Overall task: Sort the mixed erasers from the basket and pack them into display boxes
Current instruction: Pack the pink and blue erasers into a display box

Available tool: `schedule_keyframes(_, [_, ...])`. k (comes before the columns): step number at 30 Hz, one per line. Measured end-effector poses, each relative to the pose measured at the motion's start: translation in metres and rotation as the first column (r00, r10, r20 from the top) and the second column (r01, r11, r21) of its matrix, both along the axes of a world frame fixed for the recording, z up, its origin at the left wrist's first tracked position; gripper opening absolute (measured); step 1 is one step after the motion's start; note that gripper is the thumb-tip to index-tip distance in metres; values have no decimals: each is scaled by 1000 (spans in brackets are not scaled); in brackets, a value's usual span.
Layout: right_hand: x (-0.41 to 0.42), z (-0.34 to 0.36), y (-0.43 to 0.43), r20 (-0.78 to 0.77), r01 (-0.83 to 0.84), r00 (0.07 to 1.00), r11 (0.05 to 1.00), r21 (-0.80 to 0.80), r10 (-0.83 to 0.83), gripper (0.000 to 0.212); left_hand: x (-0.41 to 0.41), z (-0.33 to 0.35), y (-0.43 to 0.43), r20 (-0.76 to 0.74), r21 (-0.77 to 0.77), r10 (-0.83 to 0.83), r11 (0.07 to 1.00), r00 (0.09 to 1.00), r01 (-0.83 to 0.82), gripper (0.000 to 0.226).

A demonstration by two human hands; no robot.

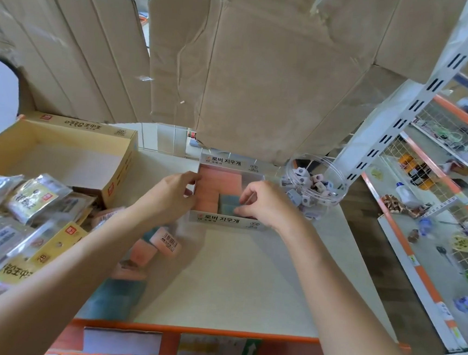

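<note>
Display box [226, 219] sits mid-bench [246, 277]: thin printed card, open top, straight walls. It is part-filled with pink erasers [215, 181] at rear and left and blue-grey erasers [229, 202] at front. Left hand [173, 190] grips the box's left wall. Right hand [264, 201] is curled, fingertips apparently pinching one of the blue-grey blocks in its row. Judgement: the erasers are light, firm, rubbery rectangular blocks, likely slick if film-wrapped; take them by the opposite long faces. The box walls look flimsy, so brace them while seating. Loose erasers [165, 242] lie on the bench left of the box.
</note>
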State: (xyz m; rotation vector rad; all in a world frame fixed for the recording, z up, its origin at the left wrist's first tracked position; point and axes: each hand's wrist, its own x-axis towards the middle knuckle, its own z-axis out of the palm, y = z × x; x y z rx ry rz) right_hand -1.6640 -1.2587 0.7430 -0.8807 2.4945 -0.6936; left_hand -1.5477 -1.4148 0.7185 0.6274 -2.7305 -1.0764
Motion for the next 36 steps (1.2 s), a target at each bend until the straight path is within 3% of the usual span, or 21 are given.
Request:
schedule_keyframes(4, [5, 4, -2, -38, 3, 999, 999, 53, -1, 21, 1, 1, 2, 0, -3, -2, 1000, 1000, 2, 46])
schedule_keyframes(7, [5, 9, -4, -51, 38, 998, 992, 122, -32, 40, 1, 2, 3, -2, -4, -1, 1000, 1000, 1, 47])
schedule_keyframes(9, [3, 8, -6, -42, 36, 999, 986, 165, -29, 32, 1, 2, 3, 0, -1, 1, 1000, 1000, -1, 47])
schedule_keyframes(15, [-1, 0, -11, 38, 77, 996, 990, 118, -82, 45, 1, 3, 4, 7, -4, -9, 1000, 1000, 9, 47])
schedule_keyframes(17, [-1, -1, -9, 70, 79, 994, 992, 100, -86, 42, 1, 2, 4, 8, -5, -12, 1000, 1000, 12, 47])
schedule_keyframes(20, [-4, -2, -9, 95, 105, 989, 992, 72, -112, 20, 1, 3, 4, 12, 5, -18, 1000, 1000, 18, 47])
schedule_keyframes(25, [-9, -12, -21, 130, 141, 980, 988, 62, -148, 22, 1, 3, 3, 22, 9, -26, 1000, 999, 26, 48])
schedule_keyframes(32, [-13, -22, -27, 58, 141, 987, 983, 121, -149, 24, 2, 5, 5, 49, -43, -7, 999, 999, 9, 47])
schedule_keyframes(36, [-15, -25, -27, 85, 138, 986, 985, 103, -147, 28, 2, 8, 2, 52, 20, 13, 1000, 999, -14, 48])
